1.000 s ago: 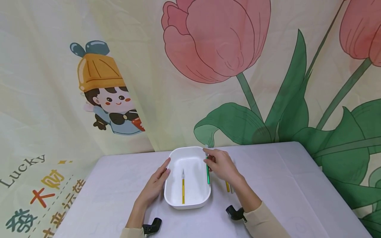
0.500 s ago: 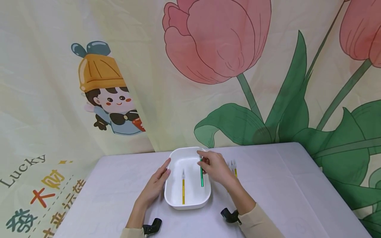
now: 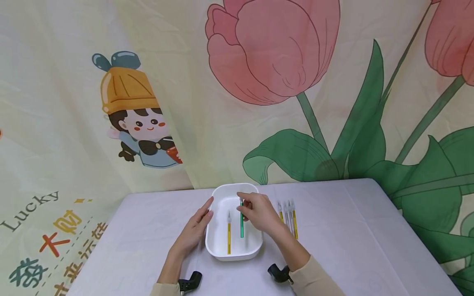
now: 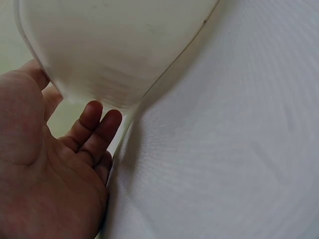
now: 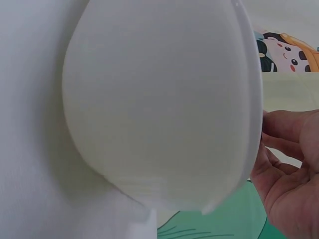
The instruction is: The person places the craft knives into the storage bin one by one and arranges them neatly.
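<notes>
A white rectangular tray (image 3: pixel 234 255) with rounded corners stands on the table. Against its left side my left hand (image 3: pixel 190 230) rests, fingers and thumb at the rim; in the left wrist view the fingers (image 4: pixel 99 132) are loosely bent beside the tray wall. Over the tray's inside, my right hand (image 3: pixel 259 211) pinches a slim green craft knife (image 3: pixel 242 224) near its upper end, the handle pointing down toward me. Lying in the tray is a yellow craft knife (image 3: pixel 229 238) with a pale tip. The tray wall hides the green knife in the right wrist view.
Several more yellow and silver craft knives (image 3: pixel 295 224) lie side by side on the white tablecloth (image 3: pixel 344 238), right of the tray and partly behind the right forearm. A printed cloth backdrop (image 3: pixel 207 139) hangs behind the table's far edge.
The right hand has carried the green craft knife left from the tray's right rim to above its middle. More of the knives on the right show now. The left hand stays put.
</notes>
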Demonstrator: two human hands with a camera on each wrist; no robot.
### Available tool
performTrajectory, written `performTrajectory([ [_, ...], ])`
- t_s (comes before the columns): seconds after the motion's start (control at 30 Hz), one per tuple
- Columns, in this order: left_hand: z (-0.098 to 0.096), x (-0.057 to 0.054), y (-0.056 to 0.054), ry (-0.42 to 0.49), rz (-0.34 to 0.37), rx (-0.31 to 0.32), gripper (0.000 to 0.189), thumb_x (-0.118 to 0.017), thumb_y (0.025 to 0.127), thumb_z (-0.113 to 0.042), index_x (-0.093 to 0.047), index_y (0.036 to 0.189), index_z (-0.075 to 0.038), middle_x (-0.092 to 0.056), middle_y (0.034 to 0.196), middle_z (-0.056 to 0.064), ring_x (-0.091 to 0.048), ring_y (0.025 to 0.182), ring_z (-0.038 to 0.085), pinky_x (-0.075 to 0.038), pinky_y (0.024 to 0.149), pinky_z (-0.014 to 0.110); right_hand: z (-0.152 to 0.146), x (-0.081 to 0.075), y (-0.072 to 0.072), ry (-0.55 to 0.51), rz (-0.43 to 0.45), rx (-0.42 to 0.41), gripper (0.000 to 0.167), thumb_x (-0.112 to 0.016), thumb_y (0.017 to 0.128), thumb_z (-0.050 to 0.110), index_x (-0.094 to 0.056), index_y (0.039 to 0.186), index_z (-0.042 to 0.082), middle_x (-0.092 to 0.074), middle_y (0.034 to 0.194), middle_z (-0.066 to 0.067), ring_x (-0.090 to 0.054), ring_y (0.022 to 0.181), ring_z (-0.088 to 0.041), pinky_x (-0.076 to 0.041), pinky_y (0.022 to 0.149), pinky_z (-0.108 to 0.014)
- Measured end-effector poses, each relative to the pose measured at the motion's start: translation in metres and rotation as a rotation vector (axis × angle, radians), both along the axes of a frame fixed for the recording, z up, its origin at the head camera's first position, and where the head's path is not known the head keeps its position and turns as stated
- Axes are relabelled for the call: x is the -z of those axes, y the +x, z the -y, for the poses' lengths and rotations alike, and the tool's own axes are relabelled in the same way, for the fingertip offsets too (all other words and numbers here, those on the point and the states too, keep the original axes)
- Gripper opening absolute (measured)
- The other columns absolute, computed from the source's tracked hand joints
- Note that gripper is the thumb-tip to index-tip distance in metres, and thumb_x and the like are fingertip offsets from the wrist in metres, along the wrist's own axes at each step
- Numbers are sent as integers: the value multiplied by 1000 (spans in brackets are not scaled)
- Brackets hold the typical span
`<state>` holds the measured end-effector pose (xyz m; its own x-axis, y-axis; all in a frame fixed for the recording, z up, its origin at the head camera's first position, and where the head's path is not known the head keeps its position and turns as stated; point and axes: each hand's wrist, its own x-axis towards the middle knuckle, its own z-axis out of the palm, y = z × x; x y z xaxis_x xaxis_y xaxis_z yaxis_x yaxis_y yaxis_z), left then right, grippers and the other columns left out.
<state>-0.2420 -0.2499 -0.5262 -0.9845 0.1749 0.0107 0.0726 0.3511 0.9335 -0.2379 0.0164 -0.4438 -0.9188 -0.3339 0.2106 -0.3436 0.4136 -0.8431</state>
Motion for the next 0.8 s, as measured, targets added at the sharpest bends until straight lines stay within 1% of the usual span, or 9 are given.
performTrajectory([
  [0.1,0,0,0,-8,-1,-1,55,-50,108,-50,-35,161,-43,-28,171,-5,-19,161,28,-13,129,57,4,-1,1,-13,19,-6,49,-73,97,7,-61,145,5,-62,81,-3,-74,70,-28,-58,58,-22],
  [0.17,0,0,0,-17,4,-7,56,-50,107,-52,-34,160,-45,-28,171,-6,-19,161,28,-14,129,57,7,-2,2,-20,21,-14,49,-73,97,8,-61,145,5,-62,81,-4,-75,71,-30,-58,59,-23],
  [0.33,-1,-1,0,-27,16,-12,55,-49,107,-54,-34,159,-49,-27,171,-9,-18,162,27,-14,129,57,13,-2,3,-21,14,-25,49,-73,98,9,-61,145,5,-63,82,-3,-75,70,-27,-59,59,-24],
  [0.5,-1,-2,1,-25,22,-8,54,-49,108,-52,-34,160,-47,-26,172,-8,-18,162,28,-13,129,57,19,0,3,-30,20,-27,48,-73,97,8,-62,144,6,-63,83,-2,-75,70,-26,-61,60,-26],
  [0.67,-1,-2,1,-30,23,-14,55,-49,108,-52,-34,160,-45,-27,171,-8,-19,161,28,-14,129,58,25,6,1,-8,39,-26,48,-74,97,9,-62,144,6,-62,82,-2,-74,70,-27,-58,58,-22],
  [0.8,0,-1,0,-12,17,-6,53,-49,110,-45,-35,161,-43,-28,171,-6,-20,161,28,-15,129,57,27,9,1,-8,48,-26,48,-74,97,8,-63,143,4,-63,80,-2,-74,69,-27,-57,56,-21],
])
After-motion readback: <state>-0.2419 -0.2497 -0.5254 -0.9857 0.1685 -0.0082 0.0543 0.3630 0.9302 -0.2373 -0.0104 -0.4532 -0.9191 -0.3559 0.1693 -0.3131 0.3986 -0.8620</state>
